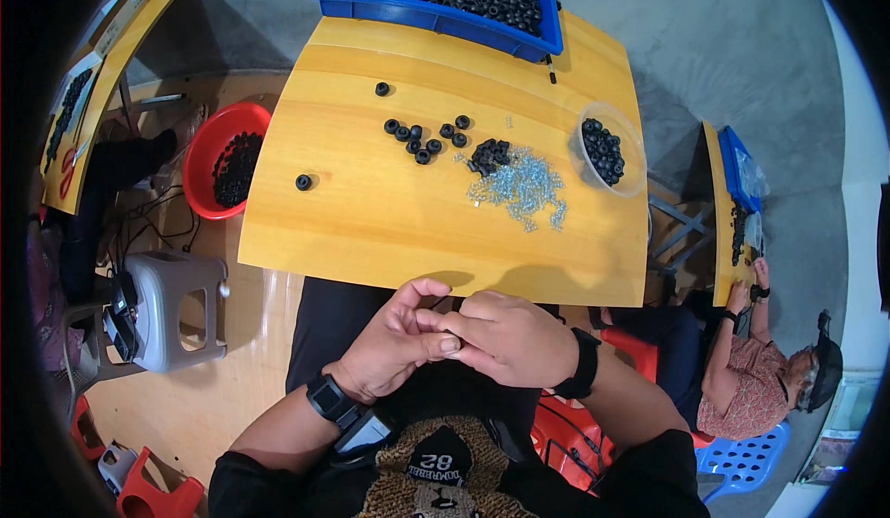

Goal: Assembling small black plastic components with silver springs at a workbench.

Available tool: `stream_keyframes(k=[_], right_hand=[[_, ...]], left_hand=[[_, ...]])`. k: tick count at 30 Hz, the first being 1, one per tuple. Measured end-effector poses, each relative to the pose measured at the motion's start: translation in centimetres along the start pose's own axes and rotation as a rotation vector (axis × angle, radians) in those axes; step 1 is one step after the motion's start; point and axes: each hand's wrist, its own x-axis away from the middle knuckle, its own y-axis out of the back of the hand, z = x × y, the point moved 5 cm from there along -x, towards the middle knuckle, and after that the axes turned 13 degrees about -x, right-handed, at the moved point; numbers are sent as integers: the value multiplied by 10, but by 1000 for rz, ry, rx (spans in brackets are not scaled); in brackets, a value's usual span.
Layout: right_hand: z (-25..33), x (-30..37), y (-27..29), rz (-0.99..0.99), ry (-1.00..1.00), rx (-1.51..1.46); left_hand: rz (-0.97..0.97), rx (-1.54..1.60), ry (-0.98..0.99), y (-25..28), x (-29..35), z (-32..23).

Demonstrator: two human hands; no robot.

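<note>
In front of my body, just off the near edge of the yellow table [362, 230], my two hands meet. My left hand [394, 337] pinches with thumb and fingers, and my right hand [519, 342] closes against its fingertips. Whatever lies between them is mostly hidden; only a small dark spot shows. Beyond my hands is a loose heap of small silvery screws [526, 189], with a cluster of small black pieces [489, 158] touching its left side. Several black round knob-like parts [423, 156] lie scattered to the left, and one such part [303, 182] sits apart.
A blue tray [436, 17] full of black parts stands at the table's far edge. On the right is a clear plastic bowl [635, 147] of black parts. A red basin [199, 170] and grey stool [167, 305] stand at left. Another person [751, 383] works at right.
</note>
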Motion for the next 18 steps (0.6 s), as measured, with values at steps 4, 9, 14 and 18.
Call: stream_keyframes(k=[4,9,14,18], right_hand=[[-8,0,0,45,1,4],[-14,-3,2,33,105,-160],[-10,-6,2,112,105,-260],[-12,-7,2,-33,8,-356]], left_hand=[[0,71,29,1,0,-2],[0,28,69,0,0,-2],[116,70,7,0,0,2],[66,61,-16,2,2,-1]])
